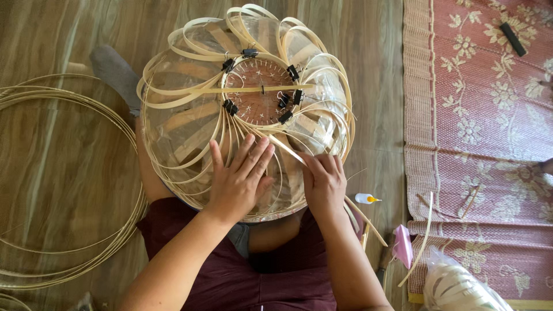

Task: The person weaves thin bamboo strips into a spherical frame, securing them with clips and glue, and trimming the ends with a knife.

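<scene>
**Two hands on a bamboo-strip frame over a wood-grain floor**

The person sits on a brown, streaked wood-grain floor (69, 173), knees in dark maroon cloth. Nearest, the right hand (324, 185) pinches a thin pale bamboo strip (286, 148) between closed fingertips; the strip slants up and left from that pinch toward the frame's hub. Just left of it, the left hand (239, 175) lies flat with fingers spread, holding nothing, pressed on the domed frame of curved pale bamboo strips (190, 115) resting in the lap. Beyond the fingertips, the strips gather at a round reddish-brown disc (256, 92), held by small black binder clips (230, 106). Right of the pinch lie a small white glue bottle with a yellow tip (366, 198) and a pink woven mat with a flower pattern (478, 115). Far left of the hands, loose coils of thin bamboo (57, 190) curl on the floor.
</scene>
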